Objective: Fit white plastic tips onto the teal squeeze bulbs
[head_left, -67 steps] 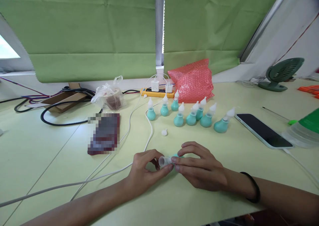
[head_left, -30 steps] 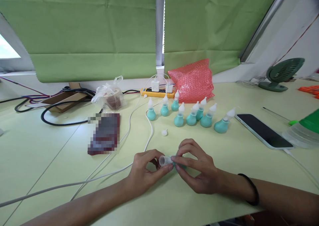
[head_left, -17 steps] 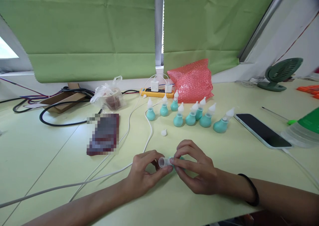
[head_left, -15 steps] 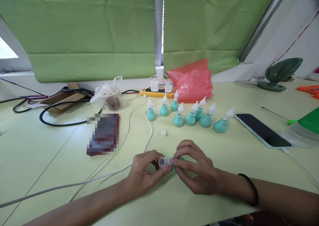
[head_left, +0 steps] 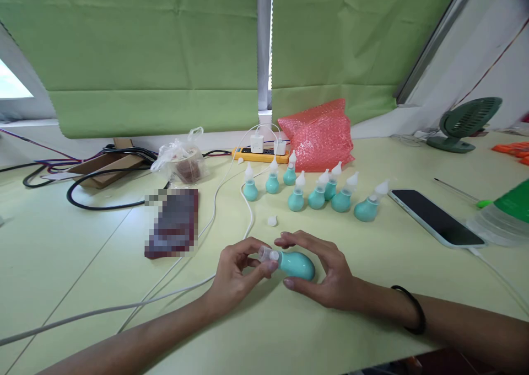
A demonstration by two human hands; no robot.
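Observation:
A teal rubber bulb (head_left: 296,264) lies on its side between my hands, just above the pale green table (head_left: 82,287). My right hand (head_left: 324,273) cups the bulb from behind, fingers curled round it. My left hand (head_left: 236,273) pinches the clear plastic tip (head_left: 266,254) at the bulb's neck. Several finished teal bulbs with white nozzles (head_left: 318,190) stand in a loose row beyond my hands. One loose white cap (head_left: 271,220) lies between that row and my hands.
A white cable (head_left: 165,295) runs from the yellow power strip (head_left: 261,153) past my left hand. A phone (head_left: 436,216) lies at right, a pink bubble-wrap bag (head_left: 320,132) behind the bulbs, a plastic bag (head_left: 179,162) and black cables at back left, a green fan (head_left: 465,122) far right.
My right hand has opened its grip and drawn back, so the teal bulb now shows fully. The bulb and tip have risen slightly; my left hand still pinches the tip.

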